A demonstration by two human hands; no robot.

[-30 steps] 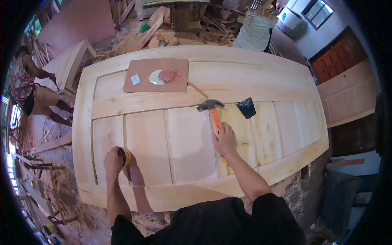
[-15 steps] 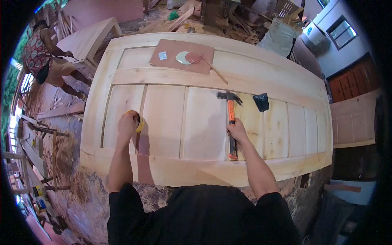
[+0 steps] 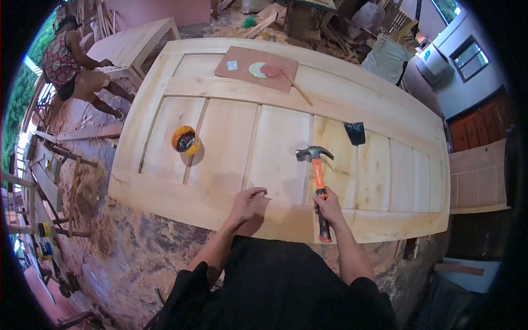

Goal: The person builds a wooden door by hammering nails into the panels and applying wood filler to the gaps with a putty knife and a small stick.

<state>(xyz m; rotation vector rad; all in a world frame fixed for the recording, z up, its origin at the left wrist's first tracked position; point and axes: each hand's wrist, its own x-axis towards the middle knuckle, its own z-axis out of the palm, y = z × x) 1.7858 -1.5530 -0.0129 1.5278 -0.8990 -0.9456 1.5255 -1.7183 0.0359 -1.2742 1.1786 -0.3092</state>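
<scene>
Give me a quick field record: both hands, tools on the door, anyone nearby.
left hand: fingertips pinched on near rail of the door; anything held too small to tell
right hand: grips the hammer by its handle, head pointing away
yellow tin: open, on a left panel, untouched
scraper: lying beyond the hammer head
brown board: far side, carrying lid, red paste, stick
other person: far left, at a wooden bench

Sawdust covered the floor point(image 3: 137, 242); a window point(image 3: 467, 55) pierced the grey far-right wall point(image 3: 454, 96), scrap timber point(image 3: 264, 22) beyond.
</scene>
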